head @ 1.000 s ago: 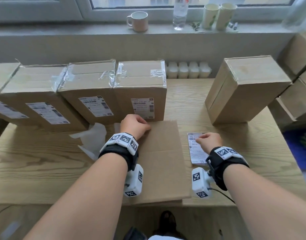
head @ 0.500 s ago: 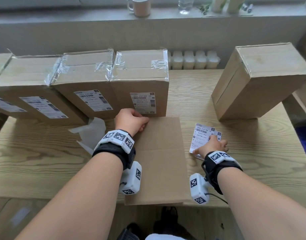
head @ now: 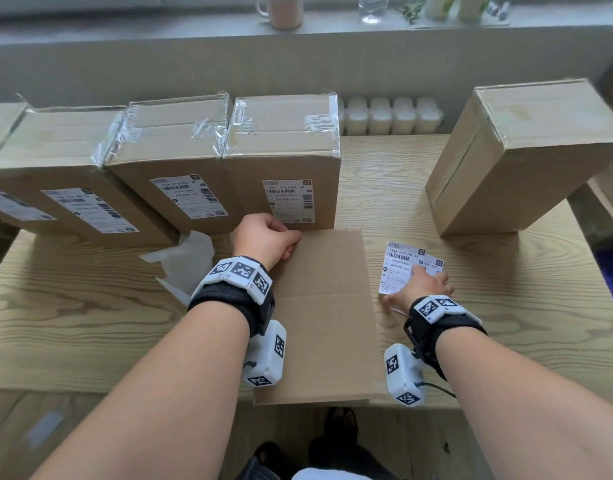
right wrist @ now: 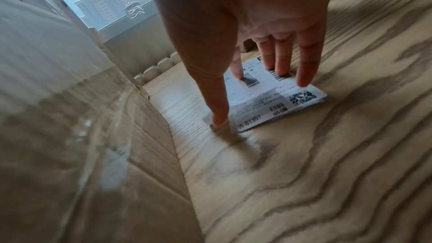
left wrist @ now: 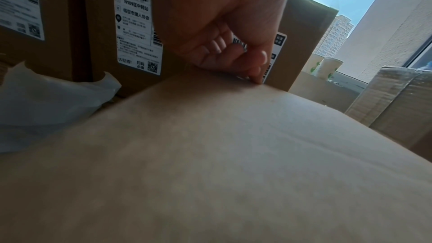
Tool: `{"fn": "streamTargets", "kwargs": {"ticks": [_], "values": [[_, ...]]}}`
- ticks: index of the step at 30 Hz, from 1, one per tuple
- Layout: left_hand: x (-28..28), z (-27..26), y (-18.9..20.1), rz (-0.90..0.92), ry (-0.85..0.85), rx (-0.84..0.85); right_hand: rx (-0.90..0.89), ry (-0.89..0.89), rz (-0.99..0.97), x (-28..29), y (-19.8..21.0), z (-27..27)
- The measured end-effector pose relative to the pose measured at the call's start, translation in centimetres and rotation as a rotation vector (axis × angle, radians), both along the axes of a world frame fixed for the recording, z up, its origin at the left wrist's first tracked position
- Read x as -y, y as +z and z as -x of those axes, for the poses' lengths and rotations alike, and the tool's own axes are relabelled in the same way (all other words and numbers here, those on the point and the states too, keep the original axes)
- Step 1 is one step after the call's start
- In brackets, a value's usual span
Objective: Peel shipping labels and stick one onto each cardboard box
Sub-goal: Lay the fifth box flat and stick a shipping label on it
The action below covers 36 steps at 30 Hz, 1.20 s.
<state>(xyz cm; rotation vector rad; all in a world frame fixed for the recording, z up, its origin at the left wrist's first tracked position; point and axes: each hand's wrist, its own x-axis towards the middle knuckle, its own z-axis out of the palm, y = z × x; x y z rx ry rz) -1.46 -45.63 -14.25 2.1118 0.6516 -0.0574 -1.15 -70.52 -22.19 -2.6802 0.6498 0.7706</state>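
A flat unlabelled cardboard box (head: 325, 306) lies on the wooden table (head: 73, 323) in front of me. My left hand (head: 267, 237) rests as a fist on its far left corner; fingers curl into the palm and the thumb tip touches the box's (left wrist: 233, 154) far edge under my left hand (left wrist: 233, 53). My right hand (head: 419, 289) lies with straight, spread fingers on a small fanned stack of shipping labels (head: 400, 268) right of the box. The thumb of my right hand (right wrist: 229, 99) presses the near corner of the labels (right wrist: 280, 95). Three labelled boxes (head: 284, 161) stand behind.
Another unlabelled box (head: 526, 150) stands at the back right, with more boxes beyond the table's right edge. Crumpled backing paper (head: 187, 261) lies left of my left hand. A mug (head: 284, 10), a bottle and paper cups sit on the windowsill.
My right hand uncurled and slid back toward me, and the label stack has fanned so that a second label shows. The left hand stayed put. My head view tilted down.
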Motion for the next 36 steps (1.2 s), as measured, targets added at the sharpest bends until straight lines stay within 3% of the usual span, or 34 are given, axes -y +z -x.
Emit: {"fn": "streamTargets", "kwargs": {"ticks": [12,19,23,29,36], "values": [[0.1,0.1,0.4,0.024,-0.03,-0.028,0.174,-0.133,-0.137,0.3,2.6,-0.9],[0.5,0.3,2.6,0.09,-0.156,-0.133,0.432,-0.159,-0.233,0.4,8.1,-1.6],[0.9,0.3,4.8,0.112,-0.212,-0.088,0.539,-0.17,-0.441,-0.8,11.8,-1.6],[1.4,1.0,8.5,0.303,-0.239,-0.107,0.535,0.033,-0.747,-4.7,16.4,-0.5],[-0.1,2.8,9.0,0.446,-0.136,-0.161,0.425,0.31,-0.863,-8.1,18.6,2.2]]}}
